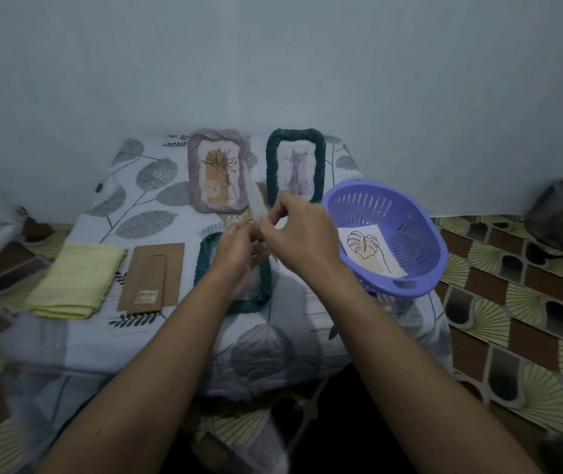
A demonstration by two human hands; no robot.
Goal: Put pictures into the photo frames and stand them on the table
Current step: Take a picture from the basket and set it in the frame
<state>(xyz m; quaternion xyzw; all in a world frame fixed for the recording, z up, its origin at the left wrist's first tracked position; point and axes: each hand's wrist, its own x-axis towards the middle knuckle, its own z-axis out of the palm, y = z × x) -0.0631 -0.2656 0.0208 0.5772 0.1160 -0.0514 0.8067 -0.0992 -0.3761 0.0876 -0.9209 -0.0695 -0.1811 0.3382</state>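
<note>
- Head view: left hand (239, 248) and right hand (300, 230) both pinch the lower end of a thin clear sheet (256, 200), fingers curled on it; the sheet sticks up beyond the fingertips.
- Flat green frame (204, 265) lies on the table (156, 200) right under the hands, partly hidden.
- Beyond the fingers: lilac frame (195, 172) and standing green frame (321, 155), both upright with pictures in.
- Right of the fingers: purple basket (420, 241), leaf picture (372, 254) inside.
- Left of the fingers: brown backing board (151, 275), then yellow cloth (74, 282).

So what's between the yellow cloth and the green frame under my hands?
A brown backing board lies flat between yellow cloth and green frame; head view.
</note>
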